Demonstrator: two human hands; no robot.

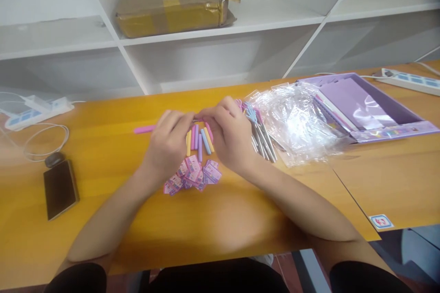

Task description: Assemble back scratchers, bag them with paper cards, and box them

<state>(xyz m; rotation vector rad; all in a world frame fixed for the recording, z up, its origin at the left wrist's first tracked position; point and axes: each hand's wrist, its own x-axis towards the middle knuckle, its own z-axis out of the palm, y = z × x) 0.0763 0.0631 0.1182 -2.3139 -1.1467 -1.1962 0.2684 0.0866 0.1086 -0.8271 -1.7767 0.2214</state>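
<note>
My left hand (168, 142) is closed round a slim pink stick (144, 129) that looks like a pen; one end juts out to the left. My right hand (230, 135) is closed too, fingertips meeting the left ones at a small metallic piece (196, 120). What the right fingers pinch is mostly hidden. Between and below the hands lie several short pastel sticks (200, 146) in yellow, pink, purple and blue. Closer to me is a loose pile of small printed pink and purple cards (193, 170). Slim silvery rods (264, 142) with coloured ends lie beside my right hand.
Crumpled clear plastic bags (295, 119) lie right of the rods, against an open purple box (388, 134). A phone (61, 191) and power strip (37, 112) are at left, another power strip (412, 81) at far right. A taped carton (172, 13) stands on the white shelf (268, 16).
</note>
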